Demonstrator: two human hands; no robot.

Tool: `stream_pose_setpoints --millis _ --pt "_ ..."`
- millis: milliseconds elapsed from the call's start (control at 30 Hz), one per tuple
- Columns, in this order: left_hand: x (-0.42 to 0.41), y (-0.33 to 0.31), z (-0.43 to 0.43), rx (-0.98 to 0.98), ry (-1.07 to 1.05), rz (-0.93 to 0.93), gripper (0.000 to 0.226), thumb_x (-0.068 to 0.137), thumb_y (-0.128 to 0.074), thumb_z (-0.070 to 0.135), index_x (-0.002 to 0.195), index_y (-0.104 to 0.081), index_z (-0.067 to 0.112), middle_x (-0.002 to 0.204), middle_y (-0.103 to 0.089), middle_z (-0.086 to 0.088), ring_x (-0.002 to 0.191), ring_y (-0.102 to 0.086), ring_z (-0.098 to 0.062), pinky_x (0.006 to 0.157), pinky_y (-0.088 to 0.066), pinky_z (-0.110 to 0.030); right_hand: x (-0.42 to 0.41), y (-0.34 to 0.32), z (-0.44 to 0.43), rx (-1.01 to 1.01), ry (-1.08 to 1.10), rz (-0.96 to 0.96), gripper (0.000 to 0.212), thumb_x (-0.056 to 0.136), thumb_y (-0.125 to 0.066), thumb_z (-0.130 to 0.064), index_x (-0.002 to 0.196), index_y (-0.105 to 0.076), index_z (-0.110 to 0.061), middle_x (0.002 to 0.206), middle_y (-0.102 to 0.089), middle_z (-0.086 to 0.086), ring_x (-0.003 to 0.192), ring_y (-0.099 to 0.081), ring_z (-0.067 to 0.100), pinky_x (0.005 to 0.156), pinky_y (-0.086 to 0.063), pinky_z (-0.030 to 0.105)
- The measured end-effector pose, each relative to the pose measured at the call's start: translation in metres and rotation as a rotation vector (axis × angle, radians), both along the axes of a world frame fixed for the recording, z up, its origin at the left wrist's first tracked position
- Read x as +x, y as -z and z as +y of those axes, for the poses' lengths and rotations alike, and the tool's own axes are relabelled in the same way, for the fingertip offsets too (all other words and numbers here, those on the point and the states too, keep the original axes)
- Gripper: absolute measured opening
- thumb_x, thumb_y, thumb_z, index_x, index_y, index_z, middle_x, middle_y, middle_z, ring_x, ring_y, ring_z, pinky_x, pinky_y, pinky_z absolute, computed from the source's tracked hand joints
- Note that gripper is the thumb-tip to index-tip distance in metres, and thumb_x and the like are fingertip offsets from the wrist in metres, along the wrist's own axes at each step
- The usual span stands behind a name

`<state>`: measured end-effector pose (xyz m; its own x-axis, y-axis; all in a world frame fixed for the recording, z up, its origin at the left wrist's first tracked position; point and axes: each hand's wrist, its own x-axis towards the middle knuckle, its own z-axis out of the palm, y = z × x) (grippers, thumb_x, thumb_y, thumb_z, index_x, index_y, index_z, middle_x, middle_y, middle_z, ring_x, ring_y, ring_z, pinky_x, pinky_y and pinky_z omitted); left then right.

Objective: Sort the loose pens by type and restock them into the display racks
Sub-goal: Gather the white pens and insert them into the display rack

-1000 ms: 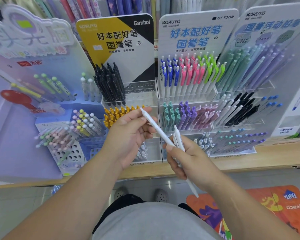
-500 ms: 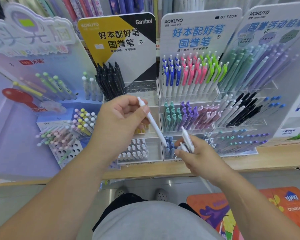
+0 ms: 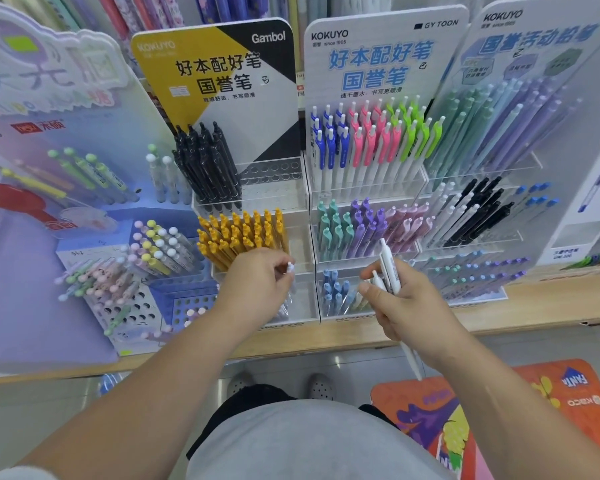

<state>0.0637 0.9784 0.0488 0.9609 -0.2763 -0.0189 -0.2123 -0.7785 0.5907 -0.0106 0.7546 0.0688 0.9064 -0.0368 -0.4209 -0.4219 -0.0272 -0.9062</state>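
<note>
My left hand (image 3: 257, 285) pinches the top of one white pen (image 3: 290, 268) and holds it upright over the bottom tier of the yellow-and-black Gambol rack (image 3: 302, 306); the hand hides most of the barrel. Several white pens (image 3: 388, 268) are gripped as a bundle in my right hand (image 3: 409, 306), their tops pointing up and one tip sticking out below the wrist. That hand hovers in front of the lower tiers of the white Kokuyo rack (image 3: 333, 320).
Black pens (image 3: 208, 168) and yellow pens (image 3: 243, 233) fill the Gambol rack's upper tiers. Coloured pens stand in the Kokuyo rack and the rack to its right (image 3: 482, 216). A blue perforated holder (image 3: 187, 303) stands left. The wooden shelf edge (image 3: 326, 344) runs below.
My left hand drew one white pen away from the bundle, turned it upright and lowered it toward the Gambol rack's bottom tier. My right hand stayed put with the remaining pens.
</note>
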Motion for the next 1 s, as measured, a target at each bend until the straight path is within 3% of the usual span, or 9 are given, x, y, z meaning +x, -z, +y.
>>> stream_pose_setpoints --millis 167,467,633,1000 --pt "0.000 0.016 0.009 0.009 -0.044 -0.035 0.022 0.089 -0.071 0.017 0.110 -0.075 0.017 0.105 -0.071 0.001 0.089 -0.061 -0.011 0.083 -0.052 -0.030 0.000 0.001 -0.002 -0.040 0.005 -0.019 0.005 0.096 -0.063 -0.014 0.098 -0.058 -0.014 0.053 -0.039 0.000 0.046 -0.031 0.018 0.043 -0.029 0.026" --pt "-0.001 0.025 0.007 -0.047 -0.100 -0.050 0.014 0.090 -0.071 0.017 0.102 -0.076 0.017 0.097 -0.072 0.006 0.087 -0.061 -0.007 0.080 -0.048 -0.025 0.000 0.004 0.003 -0.033 0.005 -0.018 0.005 0.096 -0.062 -0.012 0.097 -0.058 -0.015 0.054 -0.038 0.000 0.048 -0.032 0.018 0.043 -0.028 0.027" --pt "-0.002 0.025 0.008 -0.059 -0.133 -0.034 0.019 0.088 -0.072 0.016 0.107 -0.076 0.016 0.103 -0.073 0.004 0.092 -0.063 -0.009 0.085 -0.050 -0.026 -0.002 0.005 0.004 -0.002 0.026 -0.007 0.005 0.096 -0.063 -0.012 0.097 -0.059 -0.014 0.055 -0.038 0.001 0.048 -0.031 0.018 0.043 -0.027 0.026" --pt "-0.005 0.036 -0.001 0.237 -0.097 0.053 0.023 0.089 -0.069 0.029 0.111 -0.075 0.025 0.102 -0.057 0.003 0.083 -0.053 -0.014 0.068 -0.043 -0.027 -0.005 0.007 0.004 0.009 0.041 -0.007 0.005 0.095 -0.064 -0.013 0.096 -0.059 -0.014 0.055 -0.039 0.001 0.046 -0.032 0.018 0.043 -0.029 0.026"
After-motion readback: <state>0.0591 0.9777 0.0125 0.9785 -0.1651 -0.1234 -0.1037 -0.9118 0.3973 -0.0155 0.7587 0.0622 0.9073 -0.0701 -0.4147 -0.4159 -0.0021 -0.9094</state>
